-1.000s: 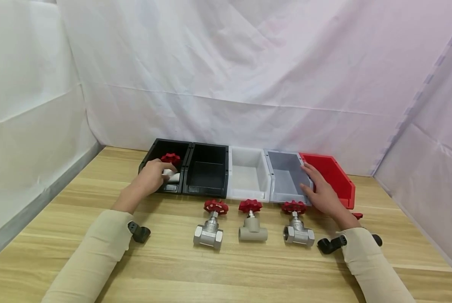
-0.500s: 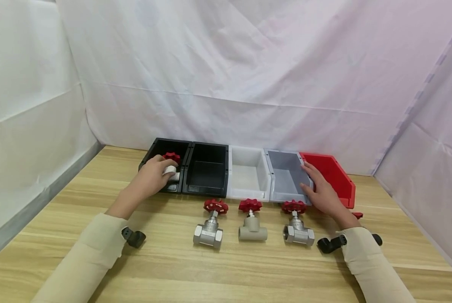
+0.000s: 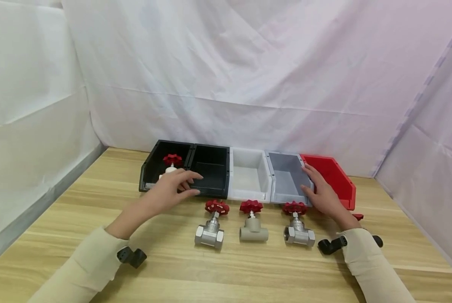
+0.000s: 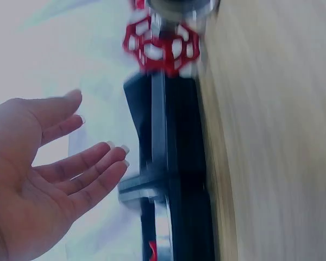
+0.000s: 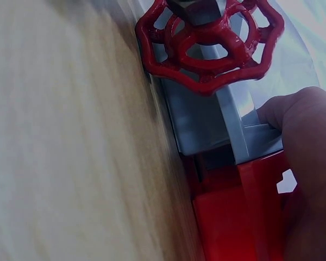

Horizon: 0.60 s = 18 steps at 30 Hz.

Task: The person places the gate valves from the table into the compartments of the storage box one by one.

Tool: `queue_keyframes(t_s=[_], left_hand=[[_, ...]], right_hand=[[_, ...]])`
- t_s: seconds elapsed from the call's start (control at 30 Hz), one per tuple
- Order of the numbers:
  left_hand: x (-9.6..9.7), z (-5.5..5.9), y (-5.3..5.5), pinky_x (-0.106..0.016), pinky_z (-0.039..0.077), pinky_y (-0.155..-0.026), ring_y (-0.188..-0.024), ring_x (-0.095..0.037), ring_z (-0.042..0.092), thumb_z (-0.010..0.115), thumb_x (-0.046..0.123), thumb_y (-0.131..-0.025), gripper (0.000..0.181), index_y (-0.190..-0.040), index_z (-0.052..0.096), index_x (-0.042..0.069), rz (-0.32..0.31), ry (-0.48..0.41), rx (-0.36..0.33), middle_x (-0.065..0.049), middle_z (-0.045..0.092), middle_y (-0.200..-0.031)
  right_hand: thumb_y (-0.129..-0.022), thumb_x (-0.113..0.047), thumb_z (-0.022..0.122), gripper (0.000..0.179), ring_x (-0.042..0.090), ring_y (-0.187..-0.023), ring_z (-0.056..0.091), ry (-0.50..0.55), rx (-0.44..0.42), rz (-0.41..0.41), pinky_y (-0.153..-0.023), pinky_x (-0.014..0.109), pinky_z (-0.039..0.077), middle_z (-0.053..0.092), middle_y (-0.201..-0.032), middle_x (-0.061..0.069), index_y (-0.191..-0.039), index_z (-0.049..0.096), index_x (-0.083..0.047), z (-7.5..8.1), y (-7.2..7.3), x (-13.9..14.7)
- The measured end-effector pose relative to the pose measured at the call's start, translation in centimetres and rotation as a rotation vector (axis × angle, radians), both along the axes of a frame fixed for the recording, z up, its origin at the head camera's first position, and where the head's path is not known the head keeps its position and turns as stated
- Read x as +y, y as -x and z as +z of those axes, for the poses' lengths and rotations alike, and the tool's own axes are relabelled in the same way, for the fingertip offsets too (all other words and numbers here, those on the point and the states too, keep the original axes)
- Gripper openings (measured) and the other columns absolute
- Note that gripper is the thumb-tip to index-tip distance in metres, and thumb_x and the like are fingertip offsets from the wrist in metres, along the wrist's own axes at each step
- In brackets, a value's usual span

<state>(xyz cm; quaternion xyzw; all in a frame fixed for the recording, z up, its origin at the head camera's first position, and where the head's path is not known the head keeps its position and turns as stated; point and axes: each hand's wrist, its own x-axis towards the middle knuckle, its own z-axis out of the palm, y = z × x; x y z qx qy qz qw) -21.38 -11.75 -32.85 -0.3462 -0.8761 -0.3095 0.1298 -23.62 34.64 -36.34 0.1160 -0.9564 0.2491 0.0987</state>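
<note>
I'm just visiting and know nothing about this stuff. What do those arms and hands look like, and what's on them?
They are a person's: the left hand and right hand wear no gloves. The left sleeve and right sleeve are plain cream. Near each cuff sits a small, rounded black device.

Left hand [image 3: 169,190]: fingers are slightly bent, thumb is apart.
Left arm [image 3: 98,248]: extends forward.
Right hand [image 3: 324,197]: fingers point forward, thumb is apart.
Right arm [image 3: 370,256]: extends forward.
</note>
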Motion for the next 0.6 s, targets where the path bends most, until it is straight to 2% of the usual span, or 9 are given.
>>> queue_keyframes(t_s=[0.17, 0.27, 0.4, 0.6], left_hand=[[1.3, 0.1, -1.4, -0.027, 0.05, -0.07, -0.078, -0.01, 0.056, 0.073, 0.021, -0.087, 0.041, -0.125, 0.061, 0.015, -0.079, 0.016, -0.058, -0.002, 0.057, -0.092], [1.8, 0.0, -1.9, -0.03, 0.05, -0.071, -0.082, -0.014, 0.057, 0.073, 0.022, -0.086, 0.039, -0.123, 0.063, 0.015, -0.118, 0.023, -0.067, -0.001, 0.058, -0.095], [2.2, -0.2, -2.7, -0.033, 0.051, -0.072, -0.087, -0.019, 0.058, 0.071, 0.029, -0.088, 0.038, -0.122, 0.064, 0.015, -0.153, 0.075, -0.105, -0.001, 0.058, -0.101], [2.9, -0.6, -3.3, -0.033, 0.051, -0.076, -0.087, -0.02, 0.06, 0.071, 0.031, -0.087, 0.038, -0.123, 0.064, 0.02, -0.253, 0.12, -0.203, -0.002, 0.056, -0.1]], right_hand=[[-0.092, -0.018, 0.064, 0.078, 0.046, -0.132, 0.029, -0.005, 0.013, 0.003, -0.087, 0.062, 0.04, 0.011, -0.159, 0.008, -0.155, 0.019, -0.023, -0.1, 0.1, -0.1], [-0.091, -0.018, 0.064, 0.078, 0.046, -0.132, 0.029, -0.007, 0.023, 0.003, -0.087, 0.063, 0.04, 0.012, -0.159, 0.007, -0.154, 0.019, -0.022, -0.1, 0.1, -0.1], [-0.091, -0.018, 0.064, 0.078, 0.046, -0.133, 0.029, -0.009, 0.019, 0.002, -0.087, 0.063, 0.039, 0.011, -0.159, 0.008, -0.154, 0.019, -0.022, -0.2, 0.2, 0.0], [-0.091, -0.019, 0.064, 0.078, 0.047, -0.132, 0.029, -0.003, 0.017, -0.001, -0.087, 0.063, 0.04, 0.012, -0.159, 0.008, -0.154, 0.019, -0.023, -0.2, 0.1, 0.0]])
